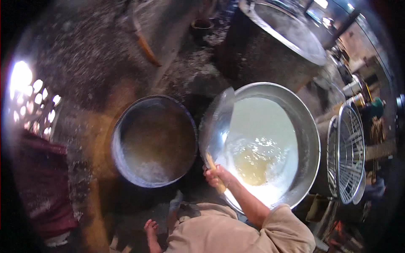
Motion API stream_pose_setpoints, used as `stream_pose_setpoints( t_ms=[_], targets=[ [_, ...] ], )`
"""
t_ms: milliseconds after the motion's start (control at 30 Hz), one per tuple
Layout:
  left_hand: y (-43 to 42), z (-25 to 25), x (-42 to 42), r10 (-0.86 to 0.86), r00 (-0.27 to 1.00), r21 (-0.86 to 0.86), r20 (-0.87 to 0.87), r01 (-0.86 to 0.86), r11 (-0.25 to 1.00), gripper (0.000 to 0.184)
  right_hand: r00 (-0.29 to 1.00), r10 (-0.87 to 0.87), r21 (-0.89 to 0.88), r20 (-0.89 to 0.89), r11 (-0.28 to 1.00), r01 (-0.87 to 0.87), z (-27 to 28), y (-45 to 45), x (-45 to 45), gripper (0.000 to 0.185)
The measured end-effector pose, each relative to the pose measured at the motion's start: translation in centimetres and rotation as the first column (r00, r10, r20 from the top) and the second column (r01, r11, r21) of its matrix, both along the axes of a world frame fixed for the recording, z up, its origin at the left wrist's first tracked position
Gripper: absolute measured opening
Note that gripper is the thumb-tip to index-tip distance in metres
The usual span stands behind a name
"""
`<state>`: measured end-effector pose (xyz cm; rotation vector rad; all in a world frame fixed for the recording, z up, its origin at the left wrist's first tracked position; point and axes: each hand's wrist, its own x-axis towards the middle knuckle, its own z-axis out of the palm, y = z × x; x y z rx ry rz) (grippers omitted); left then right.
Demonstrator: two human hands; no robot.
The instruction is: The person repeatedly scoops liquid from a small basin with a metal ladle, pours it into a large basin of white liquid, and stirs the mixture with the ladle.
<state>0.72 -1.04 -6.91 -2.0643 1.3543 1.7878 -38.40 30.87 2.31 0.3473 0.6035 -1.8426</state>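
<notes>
My right hand (215, 175) is wrapped round the wooden handle of a large metal scoop (219, 122). The scoop's bowl is tilted and blurred, over the left rim of a wide metal basin (312, 126). A pale, milky liquid (263, 120) fills much of the basin, rippled and splashing, with a yellowish patch near me. To the left, a dark round pot (190, 114) contains brownish liquid (158, 139) with a foamy patch. My left hand (150, 227) hangs low beside my body, below that pot, fingers loosely bent and slightly apart, with nothing visible in them.
A big steaming vat (249, 55) stands beyond the basin. On the right is a round wire rack (350, 152) beside the basin. A curved tool with a wooden handle (147, 50) lies on the dark floor. Dark red cloth (42, 185) is at far left.
</notes>
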Motion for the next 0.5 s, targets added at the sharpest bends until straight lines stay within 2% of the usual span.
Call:
stream_pose_setpoints(
  t_ms=[67,100,133,200,233,300,333,367,400,433,467,500],
  targets=[
    [-1.6,-2.4,3.3,0.106,0.988,0.060,-0.113,-0.100,0.993,0.031,0.902,0.231,0.453,-0.364,0.891,-0.046,0.6,-4.4,-3.2,0.013],
    [-2.3,-2.0,4.2,0.159,0.982,0.046,-0.104,-0.155,0.987,0.031,0.874,0.243,0.544,-0.420,0.838,0.028,0.2,-6.9,-4.8,0.013],
    [-2.6,-2.1,4.4,0.141,0.987,0.022,-0.080,-0.140,0.990,0.032,0.840,0.261,0.620,-0.476,0.777,0.110,-0.7,-9.4,-6.5,0.013],
    [-3.9,-1.4,4.9,0.168,0.985,-0.009,-0.038,-0.168,0.986,0.032,0.652,0.331,0.660,-0.682,0.662,0.355,-4.5,-14.1,-10.5,0.019],
    [-4.7,-1.2,5.4,0.186,0.982,-0.010,-0.043,-0.187,0.982,0.033,0.704,0.200,0.607,-0.682,0.691,0.392,-8.1,-15.6,-12.9,0.023],
    [-6.3,-0.3,6.4,0.235,0.970,-0.003,-0.063,-0.236,0.972,0.036,0.721,0.218,0.670,-0.658,0.606,0.429,-17.5,-16.6,-17.6,0.031],
    [-6.9,0.7,6.7,0.261,0.964,-0.010,-0.052,-0.262,0.965,0.036,0.686,0.368,0.759,-0.628,0.485,0.434,-20.9,-17.5,-19.1,0.034],
    [-7.4,1.9,6.9,0.281,0.959,-0.036,-0.028,-0.282,0.959,0.037,0.495,0.612,0.763,-0.617,0.313,0.565,-19.9,-19.7,-18.2,0.036],
    [-8.0,3.0,6.7,0.301,0.954,-0.063,-0.006,-0.301,0.952,0.038,0.289,0.813,0.683,-0.506,0.173,0.710,-18.7,-21.6,-16.8,0.038],
    [-8.4,4.0,6.8,0.322,0.947,-0.071,-0.002,-0.321,0.944,0.038,0.069,0.806,0.463,-0.588,0.265,0.846,-25.5,-20.7,-16.1,0.039],
    [-8.5,4.9,7.3,0.380,0.924,-0.108,0.037,-0.375,0.921,0.037,0.323,0.826,0.772,-0.462,0.195,0.605,-24.0,-22.1,-15.0,0.034],
    [-8.6,5.2,8.1,0.437,0.896,-0.147,0.076,-0.423,0.894,0.036,0.472,0.861,0.962,-0.191,0.067,0.266,-23.2,-23.2,-13.9,0.036]
  ],
)
